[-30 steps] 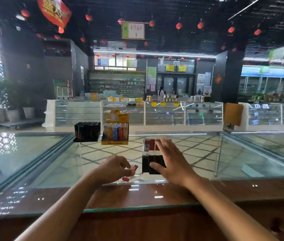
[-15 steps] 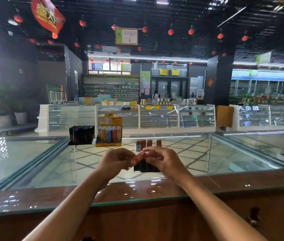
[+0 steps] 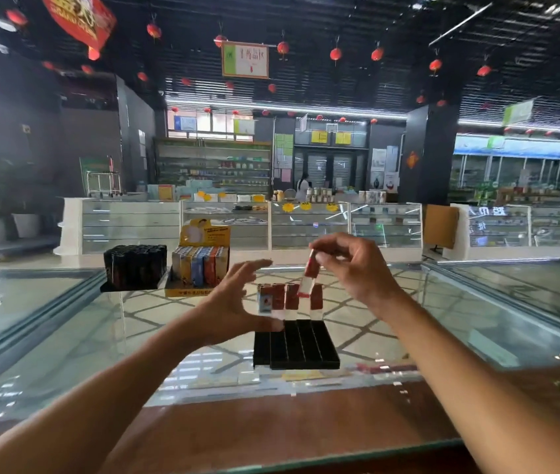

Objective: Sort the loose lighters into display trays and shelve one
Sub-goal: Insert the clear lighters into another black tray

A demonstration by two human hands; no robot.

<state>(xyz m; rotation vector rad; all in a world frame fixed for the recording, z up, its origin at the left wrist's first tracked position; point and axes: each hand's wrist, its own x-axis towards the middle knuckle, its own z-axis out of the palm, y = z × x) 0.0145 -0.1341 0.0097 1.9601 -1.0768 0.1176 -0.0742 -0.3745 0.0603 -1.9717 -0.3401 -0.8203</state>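
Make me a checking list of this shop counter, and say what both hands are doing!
Surface: glass counter, shiny with reflections.
Job's things: black tray with a row of lighters standing along its far edge; a red lighter tilted above that row.
Clutter: tray of black lighters and yellow display box, side by side at the far left.
Hands: right hand pinches the red lighter; left hand is open beside the black tray and holds nothing.
Cables: nothing seen.
Surroundings: shop with glass showcases and red lanterns overhead.
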